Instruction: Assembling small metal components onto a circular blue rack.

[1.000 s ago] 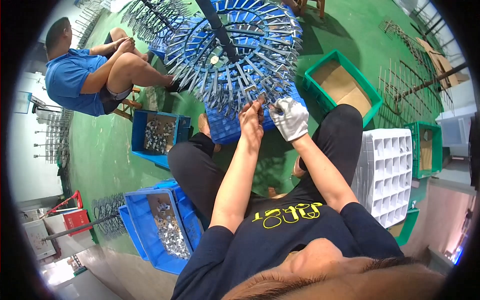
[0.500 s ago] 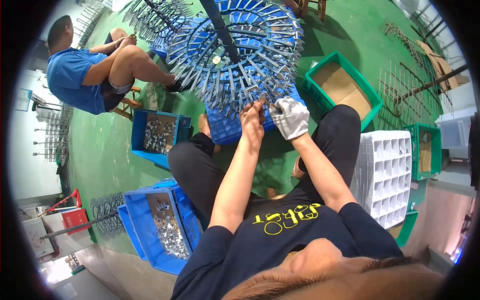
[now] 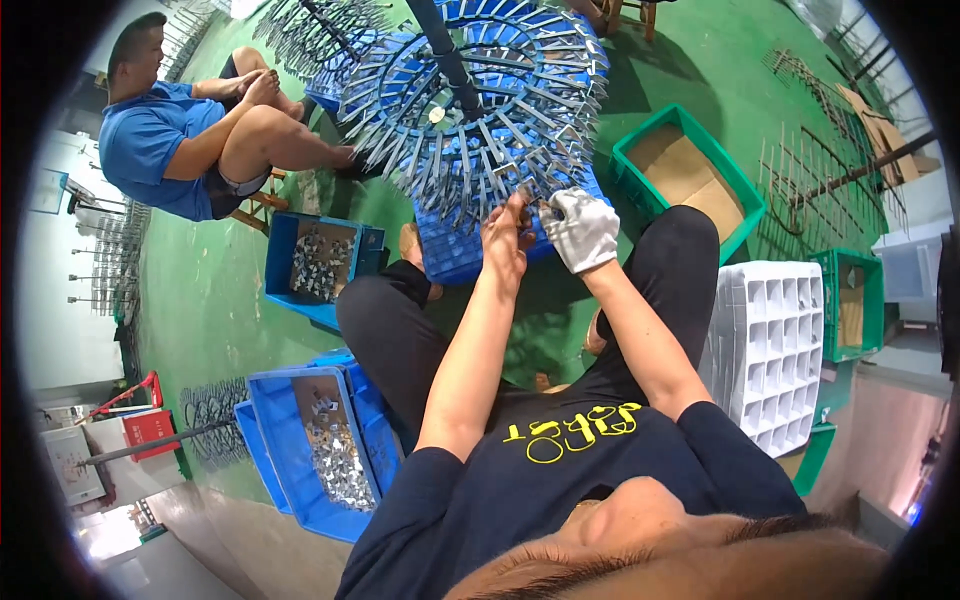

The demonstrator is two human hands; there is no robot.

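Observation:
A round metal rack with rings of many thin prongs around a dark upright pole stands in front of me. At its near edge, my bare left hand is closed, thumb and fingers pinched by the prong tips. Just to its right, my right hand, in a white glove, is closed as well, its fingertips close to the left ones. Small metal bits show between the hands, but I cannot tell whether they are loose parts or prongs. Under the rack is a blue plastic crate.
Blue bins with small metal parts stand at my left. At my right are a cardboard-lined green crate and a white divided tray. A person in a blue shirt sits on a stool at the far left.
My hands stay at the same edge of the rack, with small shifts of the fingers. The seated person's head has lifted and turned.

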